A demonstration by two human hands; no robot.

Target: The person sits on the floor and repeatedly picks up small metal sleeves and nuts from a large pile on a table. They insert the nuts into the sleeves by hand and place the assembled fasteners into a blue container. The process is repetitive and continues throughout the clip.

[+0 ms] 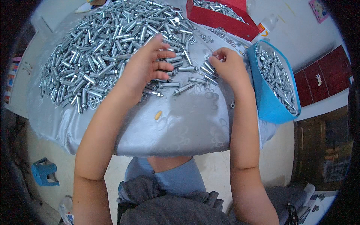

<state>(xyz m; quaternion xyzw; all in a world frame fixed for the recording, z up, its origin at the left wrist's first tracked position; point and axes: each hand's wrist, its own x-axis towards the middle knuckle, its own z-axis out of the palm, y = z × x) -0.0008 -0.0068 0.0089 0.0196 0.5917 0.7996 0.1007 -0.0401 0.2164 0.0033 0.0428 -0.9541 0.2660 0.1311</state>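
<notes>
A broad heap of silver sleeve anchor bolts (101, 56) covers the left and far part of the table. My left hand (148, 65) is over the heap's right edge, its fingers spread and nothing gripped in them. To the right, my right hand (229, 67) has its thumb and fingers curled together beside a small row of anchor bolts (207, 70). Whatever is between those fingertips, if anything, is too small to make out. A few single anchor bolts (183, 89) lie on the cloth between my hands. Loose nuts (108, 81) show at the heap's near edge.
A blue bin (262, 103) full of anchor bolts stands at the table's right edge. Behind it are a red box (225, 20) of bolts and a white bottle (267, 27). Washers and nuts (225, 36) lie near the box. A small yellow object (158, 115) rests on the tablecloth (138, 140).
</notes>
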